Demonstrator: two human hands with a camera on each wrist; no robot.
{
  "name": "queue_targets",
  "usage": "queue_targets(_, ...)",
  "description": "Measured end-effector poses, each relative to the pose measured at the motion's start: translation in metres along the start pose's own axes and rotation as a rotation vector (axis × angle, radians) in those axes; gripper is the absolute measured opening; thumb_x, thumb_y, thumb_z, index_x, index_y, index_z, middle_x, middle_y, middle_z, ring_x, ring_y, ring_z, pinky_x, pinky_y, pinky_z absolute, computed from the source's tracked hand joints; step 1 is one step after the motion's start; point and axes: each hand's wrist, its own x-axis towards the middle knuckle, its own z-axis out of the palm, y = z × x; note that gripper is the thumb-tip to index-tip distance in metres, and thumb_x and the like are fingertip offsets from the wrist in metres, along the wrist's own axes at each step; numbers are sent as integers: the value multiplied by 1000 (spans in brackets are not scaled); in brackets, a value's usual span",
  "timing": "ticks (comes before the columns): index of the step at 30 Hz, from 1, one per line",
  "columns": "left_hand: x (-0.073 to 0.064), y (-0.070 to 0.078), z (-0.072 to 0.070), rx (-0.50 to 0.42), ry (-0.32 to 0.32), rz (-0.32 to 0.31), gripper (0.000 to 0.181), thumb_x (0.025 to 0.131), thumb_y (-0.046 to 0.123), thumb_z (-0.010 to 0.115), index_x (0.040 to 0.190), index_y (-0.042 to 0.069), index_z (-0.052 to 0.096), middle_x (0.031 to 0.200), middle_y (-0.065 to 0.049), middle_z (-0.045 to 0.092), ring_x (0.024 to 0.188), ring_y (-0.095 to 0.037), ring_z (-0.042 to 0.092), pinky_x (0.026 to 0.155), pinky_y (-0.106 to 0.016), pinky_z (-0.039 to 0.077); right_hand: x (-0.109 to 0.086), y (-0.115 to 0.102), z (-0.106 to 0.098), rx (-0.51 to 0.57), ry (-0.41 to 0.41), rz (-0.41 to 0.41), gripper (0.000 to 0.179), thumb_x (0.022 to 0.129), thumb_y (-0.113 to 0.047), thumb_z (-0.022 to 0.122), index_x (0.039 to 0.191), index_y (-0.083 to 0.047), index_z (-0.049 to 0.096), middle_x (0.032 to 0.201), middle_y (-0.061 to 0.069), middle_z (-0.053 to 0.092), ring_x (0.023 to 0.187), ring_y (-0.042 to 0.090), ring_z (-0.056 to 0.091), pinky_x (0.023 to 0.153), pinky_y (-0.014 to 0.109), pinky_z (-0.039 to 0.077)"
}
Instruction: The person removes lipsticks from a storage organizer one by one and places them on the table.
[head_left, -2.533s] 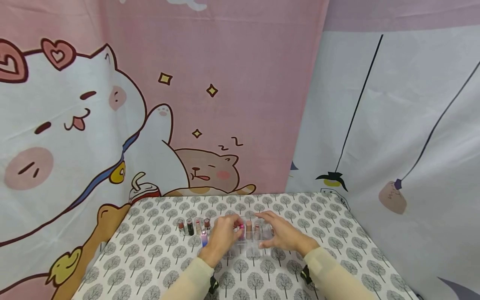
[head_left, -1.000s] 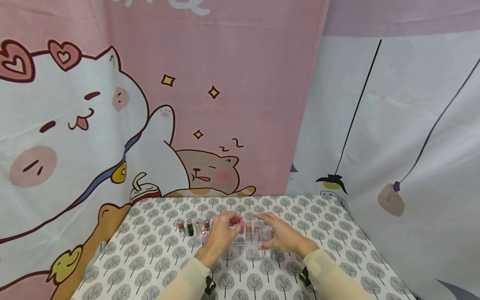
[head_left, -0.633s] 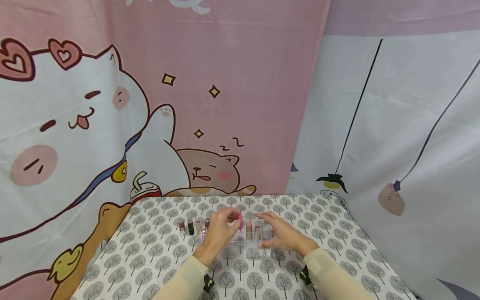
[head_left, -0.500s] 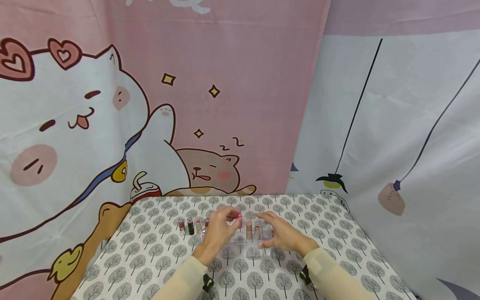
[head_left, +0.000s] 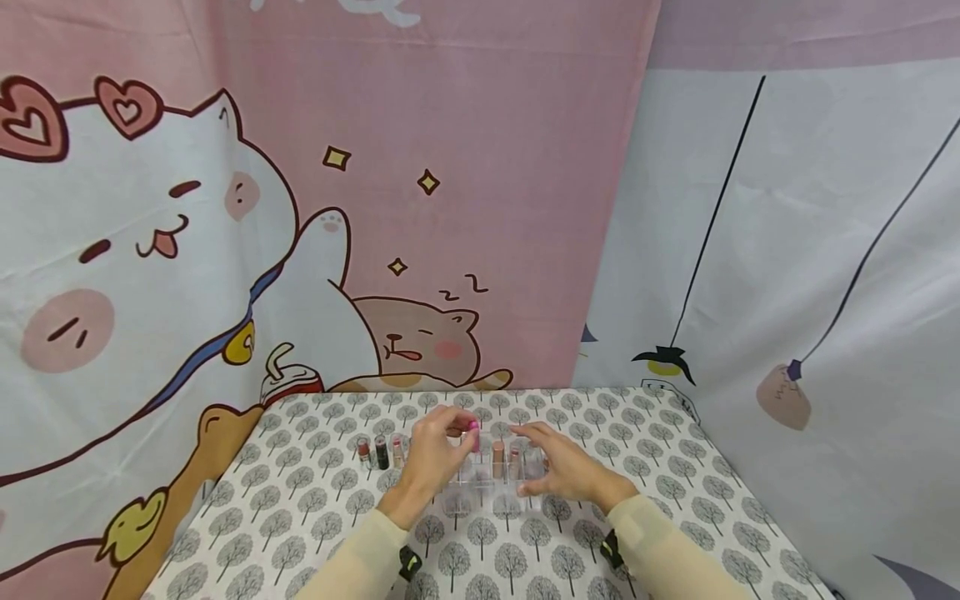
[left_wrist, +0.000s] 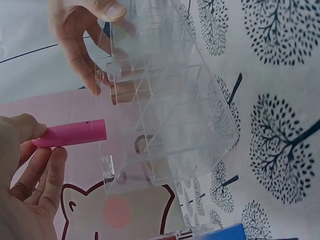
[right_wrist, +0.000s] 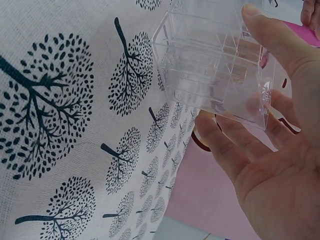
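Note:
My left hand pinches a bright pink lipstick tube between thumb and fingers, raised above the clear compartment organizer. In the left wrist view the tube's lower end overlaps the organizer's top edge. My right hand holds the organizer's right end, thumb on the near side and fingers behind. Inside the organizer stand a rose-gold lipstick and a paler lipstick. The clear walls and my right hand partly cover what else stands at that end.
Left of the organizer, a brown-red-topped lipstick, a black lipstick and a clear-capped pink lipstick stand in a row. A blue-ended tube is close by. A tree-print cloth covers the table; cartoon curtains hang behind.
My left hand has lifted the pink lipstick tube up out of the organizer and shifted slightly left, now covering part of the lipstick row. My right hand has stayed in place.

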Motion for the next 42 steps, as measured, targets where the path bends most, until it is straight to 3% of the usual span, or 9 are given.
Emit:
queue_targets(8, -2, 2, -9, -10, 3, -28, 20, 95, -2, 92, 113, 5, 85, 106, -10, 85, 91, -23, 85, 85, -37, 76, -2, 2, 2, 0, -5, 1, 110, 89, -40, 102, 180, -21, 43, 178, 13, 52, 151, 45, 65, 123, 77, 57)
queue_targets(15, -4, 2, -21, 10, 1, -54, 22, 96, 0, 92, 116, 6, 84, 108, -9, 85, 93, -21, 85, 87, -36, 76, -2, 2, 3, 5, -4, -3, 111, 89, -40, 102, 180, -20, 43, 178, 13, 52, 151, 45, 64, 123, 77, 57)
queue_targets(28, -9, -13, -43, 41, 63, 3, 20, 96, -3, 91, 114, 4, 84, 106, -11, 84, 89, -20, 85, 80, -34, 75, -2, 0, 3, 11, -12, 12, 112, 88, -41, 102, 181, -23, 41, 180, 11, 50, 153, 43, 63, 123, 77, 57)
queue_targets(36, -11, -19, -53, 21, 65, -43, 20, 96, -4, 91, 113, 1, 83, 107, -12, 83, 88, -22, 85, 78, -35, 76, 0, 1, 1, 21, -9, -1, 111, 89, -40, 102, 180, -21, 42, 180, 12, 50, 154, 46, 62, 124, 77, 56)
queue_targets(42, -14, -25, -61, 45, 81, -35, 23, 94, -5, 92, 114, 1, 83, 107, -12, 85, 89, -22, 85, 83, -32, 75, 0, 1, 0, 7, -11, 1, 112, 89, -41, 102, 181, -22, 41, 181, 13, 49, 154, 46, 62, 124, 78, 56)
